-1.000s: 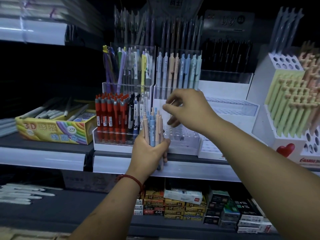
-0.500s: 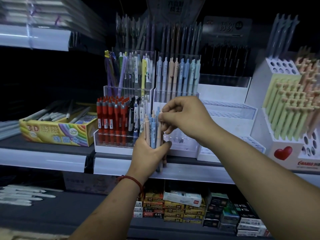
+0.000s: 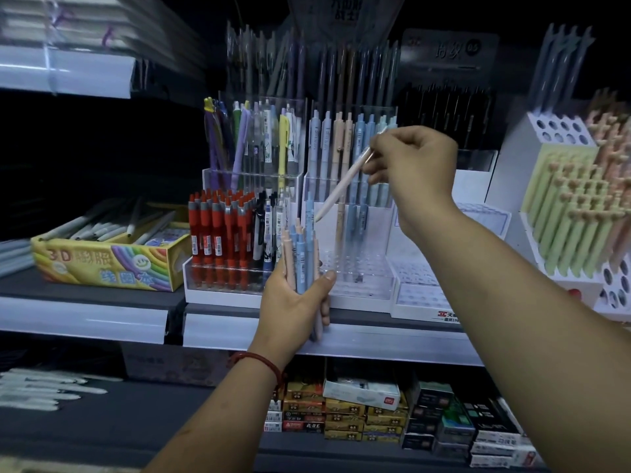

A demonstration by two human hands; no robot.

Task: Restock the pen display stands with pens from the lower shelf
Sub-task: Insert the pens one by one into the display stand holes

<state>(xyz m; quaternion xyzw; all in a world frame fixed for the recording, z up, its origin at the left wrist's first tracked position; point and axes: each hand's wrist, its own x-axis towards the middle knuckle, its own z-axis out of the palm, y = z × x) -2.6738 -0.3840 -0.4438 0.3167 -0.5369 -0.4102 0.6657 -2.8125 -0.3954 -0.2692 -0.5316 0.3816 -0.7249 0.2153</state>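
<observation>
Left hand [image 3: 296,299] gripping a bundle of pastel pens [image 3: 301,259] upright, right hand [image 3: 411,165] above it pinching one beige pen [image 3: 343,186] tilted, clear tiered pen stand [image 3: 358,268] between and behind both hands

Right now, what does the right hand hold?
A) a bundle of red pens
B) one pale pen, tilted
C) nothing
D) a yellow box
B: the right hand pinches one pale pen that slants down to the left, above the clear stand; the left hand holds the bundle of pens.
</observation>
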